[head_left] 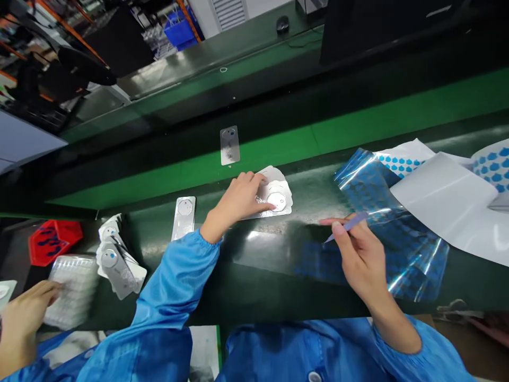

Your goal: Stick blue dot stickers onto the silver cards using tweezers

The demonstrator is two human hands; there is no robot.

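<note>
My left hand [240, 196] rests over a fanned stack of thin silver plates [280, 193] with rounded ends and round cut-outs. Its thumb presses on the top plate, and the fingers curl over the far side. In my right hand [361, 254] is a slim purple tool [353, 222], pointed like tweezers, pinched between thumb and fingers. Its tip hangs over the bench, left of a clear film sheet [382, 212] carrying blue shapes. Another silver plate [184, 217] lies left of my left hand, partly behind my sleeve.
A silver plate [229, 145] lies farther back. At left are overlapping plates [119, 265], a red tray [53, 241] with dark blue pieces, and a co-worker's hand [27, 313] at a blurred clear plastic tray [73, 289]. White backing sheets [449, 196] spread at right.
</note>
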